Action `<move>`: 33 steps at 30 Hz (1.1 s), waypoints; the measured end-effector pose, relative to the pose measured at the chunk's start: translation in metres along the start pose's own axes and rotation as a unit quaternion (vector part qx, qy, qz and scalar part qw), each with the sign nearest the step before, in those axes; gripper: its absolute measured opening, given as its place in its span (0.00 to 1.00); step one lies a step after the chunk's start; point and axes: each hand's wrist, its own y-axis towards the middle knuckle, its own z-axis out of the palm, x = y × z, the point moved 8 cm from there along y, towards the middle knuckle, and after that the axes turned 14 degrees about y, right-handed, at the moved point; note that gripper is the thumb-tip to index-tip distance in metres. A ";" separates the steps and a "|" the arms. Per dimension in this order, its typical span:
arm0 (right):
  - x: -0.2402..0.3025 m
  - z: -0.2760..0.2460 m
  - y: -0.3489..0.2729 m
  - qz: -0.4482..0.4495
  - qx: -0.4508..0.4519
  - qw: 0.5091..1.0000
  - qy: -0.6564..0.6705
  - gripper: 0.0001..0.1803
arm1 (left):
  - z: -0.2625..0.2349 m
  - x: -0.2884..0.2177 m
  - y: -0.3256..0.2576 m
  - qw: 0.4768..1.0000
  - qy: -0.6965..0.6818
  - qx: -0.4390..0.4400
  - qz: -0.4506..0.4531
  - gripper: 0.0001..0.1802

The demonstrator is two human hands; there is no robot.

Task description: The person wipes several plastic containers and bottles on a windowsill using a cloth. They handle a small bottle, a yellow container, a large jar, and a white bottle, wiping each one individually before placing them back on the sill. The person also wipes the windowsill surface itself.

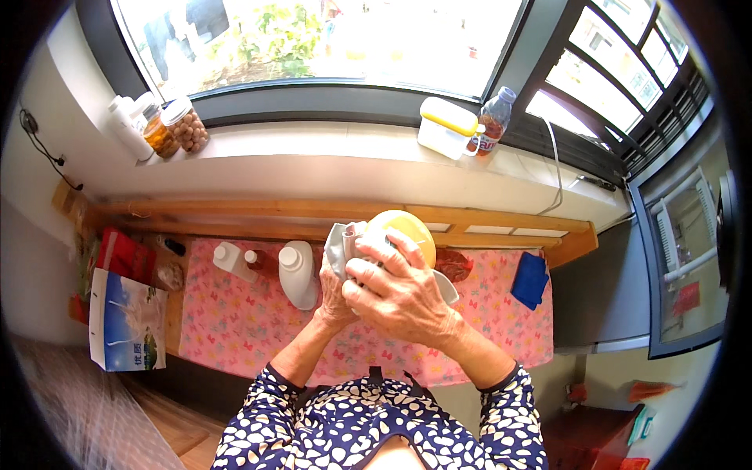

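My two hands meet over the middle of the table. My left hand (pixel 335 294) is curled round a bunched grey cloth (pixel 338 247). Over the near side of a container with a round yellow lid (pixel 413 229), the fingers of my right hand (pixel 399 294) are bent, close against the cloth. Most of the container's body is hidden by my hands. A pale piece (pixel 446 288) shows below my right fingers; whether it is container or cloth I cannot tell. Left of my hands stands a white bottle (pixel 296 274).
A pink patterned tablecloth (pixel 235 329) covers the table. On it are a smaller white bottle (pixel 233 260), a red package (pixel 453 266) and a folded blue cloth (pixel 531 280). A carton bag (pixel 129 321) stands left. The windowsill (pixel 313 145) holds jars (pixel 185 125) and a yellow-lidded box (pixel 446 129).
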 end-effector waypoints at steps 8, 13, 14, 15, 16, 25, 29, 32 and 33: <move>-0.063 -0.026 0.034 0.150 0.006 0.970 0.192 0.07 | -0.006 -0.019 0.003 0.999 -0.038 0.026 0.004 0.54; -0.121 -0.017 0.011 0.358 -0.011 0.863 0.357 0.10 | -0.025 -0.034 0.012 0.997 -0.012 -0.065 0.048 0.59; -0.129 -0.017 0.004 0.390 -0.029 0.835 0.387 0.10 | -0.023 -0.031 0.013 0.998 -0.029 -0.051 0.037 0.58; -0.134 -0.016 -0.003 0.392 -0.046 0.825 0.405 0.12 | -0.021 -0.028 0.014 0.998 -0.046 -0.038 0.025 0.57; -0.134 -0.018 -0.009 0.387 -0.088 0.820 0.411 0.11 | -0.019 -0.026 0.015 0.998 -0.063 -0.025 0.013 0.56; -0.074 -0.020 -0.055 0.230 -0.347 0.845 0.334 0.15 | -0.003 -0.004 0.013 0.974 -0.194 -0.019 -0.113 0.51; -0.039 -0.016 -0.060 0.136 -0.310 0.914 0.225 0.18 | 0.004 0.001 0.004 0.917 -0.347 0.033 -0.192 0.48; -0.019 -0.013 -0.056 0.065 -0.270 0.946 0.168 0.18 | 0.002 -0.002 0.000 0.897 -0.387 0.037 -0.209 0.47; -0.021 -0.019 -0.051 0.079 -0.280 0.939 0.183 0.20 | -0.002 -0.005 0.001 0.898 -0.384 0.037 -0.212 0.47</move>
